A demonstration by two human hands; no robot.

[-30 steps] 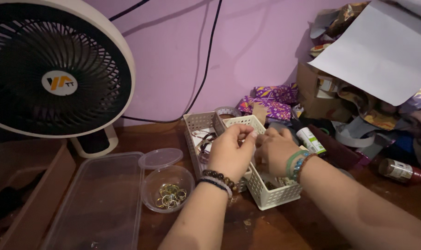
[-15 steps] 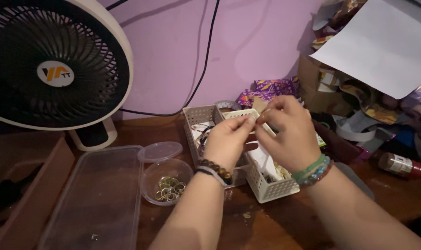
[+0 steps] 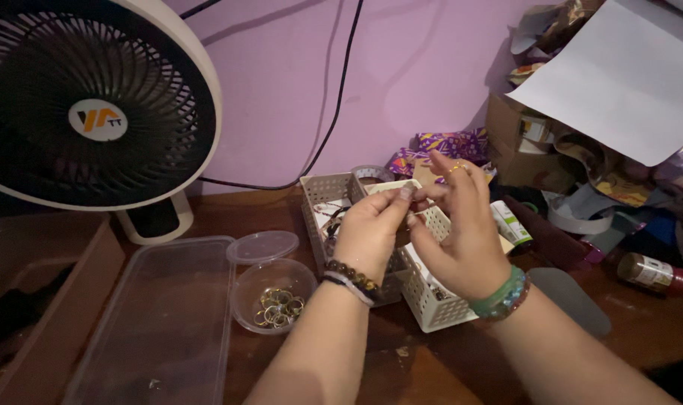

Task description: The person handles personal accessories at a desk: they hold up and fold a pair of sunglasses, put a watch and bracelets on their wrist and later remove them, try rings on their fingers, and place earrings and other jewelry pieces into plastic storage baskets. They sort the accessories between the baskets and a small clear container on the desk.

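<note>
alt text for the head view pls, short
Two bare hands, left hand and right hand, meet fingertip to fingertip above white slotted baskets on a wooden table. Left of them sit a round tub of rings, a clear lid and a fan.

The desk (image 3: 446, 367) is dark, shiny wood. The baskets (image 3: 439, 307) are white plastic. The rings (image 3: 278, 307) are shiny metal.

Dim, warm light – corners sink into shadow, wide-angle bend at edges.
</note>
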